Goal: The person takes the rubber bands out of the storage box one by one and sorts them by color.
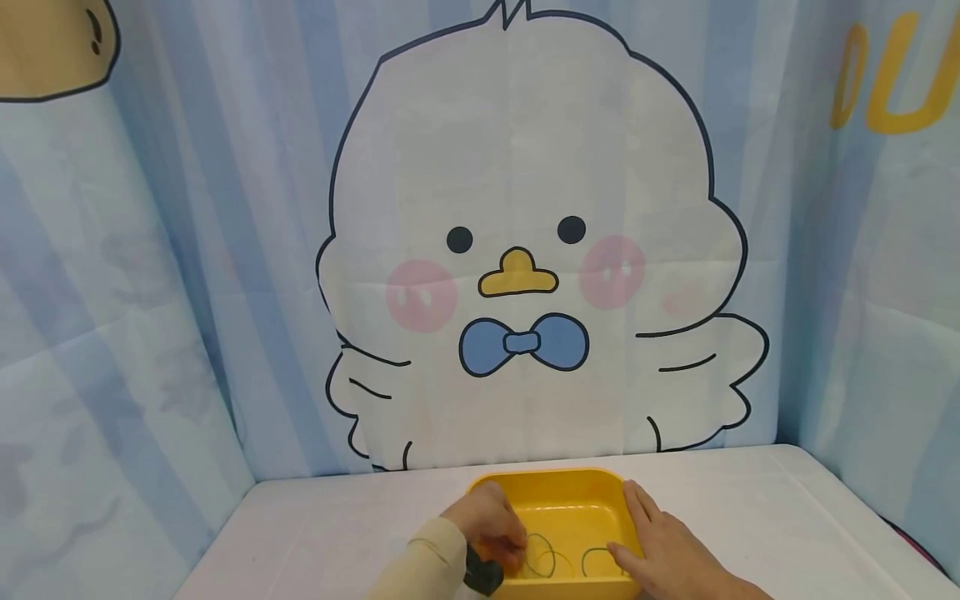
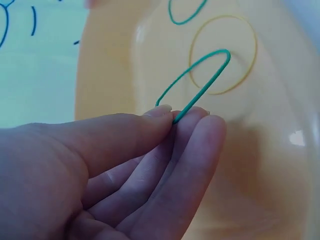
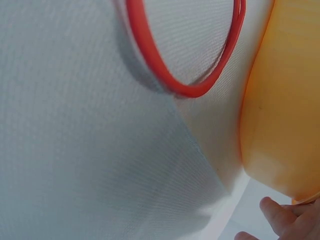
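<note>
A pale blue striped fabric backdrop [image 1: 517, 167], printed with a big white cartoon bird in a blue bow tie, rises behind a table covered in white cloth [image 1: 337, 533]. On the table sits a rounded rectangular yellow plastic tray [image 1: 573, 521], its left part hidden behind the left hand [image 1: 491, 521]. The right hand [image 1: 663, 542] rests against the tray's right side, fingers straight, thumb spread away over the near edge. A cream sleeve [image 1: 427, 558] and a black device [image 1: 482, 572] at the left wrist cover the tray's near left corner. A smooth red loop [image 3: 187, 91] shows over white cloth beside the tray. The left thumb and fingertips pinch a thin green loop [image 2: 202, 90] above the tray floor; it overlaps a thin yellow ring [image 2: 256, 52] lying there. Near that ring lies a second green loop [image 2: 181, 23], partly covered by the right thumb in the head view.
</note>
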A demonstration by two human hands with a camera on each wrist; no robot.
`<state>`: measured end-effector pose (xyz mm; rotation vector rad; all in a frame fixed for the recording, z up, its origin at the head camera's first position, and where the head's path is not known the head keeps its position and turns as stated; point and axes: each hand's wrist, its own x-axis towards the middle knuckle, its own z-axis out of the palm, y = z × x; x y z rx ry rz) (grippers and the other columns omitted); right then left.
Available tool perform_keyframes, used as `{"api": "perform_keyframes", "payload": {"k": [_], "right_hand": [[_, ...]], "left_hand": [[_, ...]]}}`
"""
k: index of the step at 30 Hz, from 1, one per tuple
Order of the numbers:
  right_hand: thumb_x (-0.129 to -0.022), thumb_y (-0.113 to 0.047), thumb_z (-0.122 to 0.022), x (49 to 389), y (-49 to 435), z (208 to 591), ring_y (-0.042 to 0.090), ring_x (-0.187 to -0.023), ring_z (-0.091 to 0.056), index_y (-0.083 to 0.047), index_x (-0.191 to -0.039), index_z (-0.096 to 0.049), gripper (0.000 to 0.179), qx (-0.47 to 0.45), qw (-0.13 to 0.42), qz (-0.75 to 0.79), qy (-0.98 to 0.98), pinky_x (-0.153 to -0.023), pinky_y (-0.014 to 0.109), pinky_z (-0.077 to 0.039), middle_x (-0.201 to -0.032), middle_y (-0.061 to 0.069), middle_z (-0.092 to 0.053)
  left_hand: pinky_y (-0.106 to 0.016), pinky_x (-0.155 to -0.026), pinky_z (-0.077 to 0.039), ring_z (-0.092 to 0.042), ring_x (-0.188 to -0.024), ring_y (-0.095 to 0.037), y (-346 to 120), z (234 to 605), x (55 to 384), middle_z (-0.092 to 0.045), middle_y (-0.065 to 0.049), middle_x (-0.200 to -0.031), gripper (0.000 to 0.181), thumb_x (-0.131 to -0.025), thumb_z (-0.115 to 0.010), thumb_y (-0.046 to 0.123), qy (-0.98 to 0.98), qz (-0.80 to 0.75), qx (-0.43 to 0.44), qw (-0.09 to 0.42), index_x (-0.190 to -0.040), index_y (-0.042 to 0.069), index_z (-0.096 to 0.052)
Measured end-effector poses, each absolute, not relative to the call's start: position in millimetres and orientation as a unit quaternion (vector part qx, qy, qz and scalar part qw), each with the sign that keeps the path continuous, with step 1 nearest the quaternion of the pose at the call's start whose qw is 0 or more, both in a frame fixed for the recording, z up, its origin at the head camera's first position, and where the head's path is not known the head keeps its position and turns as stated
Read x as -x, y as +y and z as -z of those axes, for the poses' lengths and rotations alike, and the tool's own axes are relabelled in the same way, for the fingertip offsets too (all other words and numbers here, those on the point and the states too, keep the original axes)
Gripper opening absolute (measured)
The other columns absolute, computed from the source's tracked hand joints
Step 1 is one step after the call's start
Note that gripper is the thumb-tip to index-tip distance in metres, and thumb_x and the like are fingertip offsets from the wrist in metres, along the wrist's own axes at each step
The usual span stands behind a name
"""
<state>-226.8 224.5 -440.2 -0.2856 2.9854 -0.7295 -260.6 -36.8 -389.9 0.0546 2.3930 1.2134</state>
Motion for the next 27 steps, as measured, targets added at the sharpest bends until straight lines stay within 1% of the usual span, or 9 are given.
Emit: {"api": "perform_keyframes", "payload": {"k": [3,5,10,13,22,27], "right_hand": [[-0.090,-0.058,-0.059,227.0,224.3,439.7,0.034,-0.122,-0.055,0.005,-0.154,-0.021,0.098,0.091,0.027,0.235,0.967,-0.106,0.063,-0.041,-0.160,0.024,-0.026],[-0.091,-0.058,-0.059,227.0,224.4,439.7,0.033,-0.122,-0.056,0.006,-0.154,-0.021,0.098,0.091,0.027,0.235,0.967,-0.106,0.063,-0.042,-0.160,0.025,-0.027],[-0.091,-0.058,-0.058,226.4,224.5,440.0,0.033,-0.123,-0.055,0.007,-0.154,-0.021,0.097,0.091,0.027,0.237,0.967,-0.107,0.062,-0.041,-0.160,0.025,-0.026],[-0.092,-0.057,-0.058,226.5,224.6,440.1,0.034,-0.123,-0.055,0.007,-0.153,-0.021,0.097,0.094,0.026,0.236,0.967,-0.107,0.062,-0.041,-0.159,0.026,-0.026],[-0.093,-0.054,-0.059,227.3,224.5,440.8,0.035,-0.120,-0.057,0.011,-0.152,-0.021,0.096,0.100,0.026,0.237,0.966,-0.106,0.064,-0.042,-0.157,0.030,-0.027],[-0.093,-0.054,-0.059,227.1,224.1,440.4,0.035,-0.121,-0.056,0.011,-0.152,-0.020,0.096,0.097,0.031,0.241,0.965,-0.106,0.064,-0.041,-0.158,0.030,-0.026]], "left_hand": [[-0.026,-0.059,-0.060,-0.073,-0.061,-0.020,-41.2,387.8,263.2,-0.073,-0.012,-0.070,0.008,-0.083,-0.075,0.002,0.867,-0.443,-0.038,0.224,-0.077,-0.001,-0.071],[-0.028,-0.059,-0.060,-0.074,-0.063,-0.021,-44.6,387.0,264.1,-0.073,-0.012,-0.071,0.008,-0.084,-0.076,0.002,0.860,-0.457,-0.045,0.222,-0.078,-0.002,-0.072],[-0.027,-0.063,-0.061,-0.072,-0.063,-0.016,-54.3,381.6,265.9,-0.074,-0.012,-0.076,0.007,-0.086,-0.075,0.007,0.840,-0.490,-0.042,0.227,-0.084,0.000,-0.072],[-0.027,-0.066,-0.061,-0.072,-0.065,-0.016,-61.1,378.0,265.6,-0.074,-0.012,-0.080,0.007,-0.086,-0.075,0.007,0.827,-0.511,-0.046,0.232,-0.089,0.001,-0.073],[-0.030,-0.073,-0.062,-0.074,-0.076,-0.018,-79.6,371.4,259.5,-0.075,-0.014,-0.092,0.021,-0.089,-0.072,0.007,0.774,-0.577,-0.072,0.250,-0.106,-0.004,-0.071],[-0.029,-0.075,-0.061,-0.074,-0.079,-0.017,-88.1,370.4,252.5,-0.075,-0.016,-0.099,0.024,-0.090,-0.072,0.011,0.764,-0.592,-0.057,0.252,-0.110,-0.002,-0.070]]}}
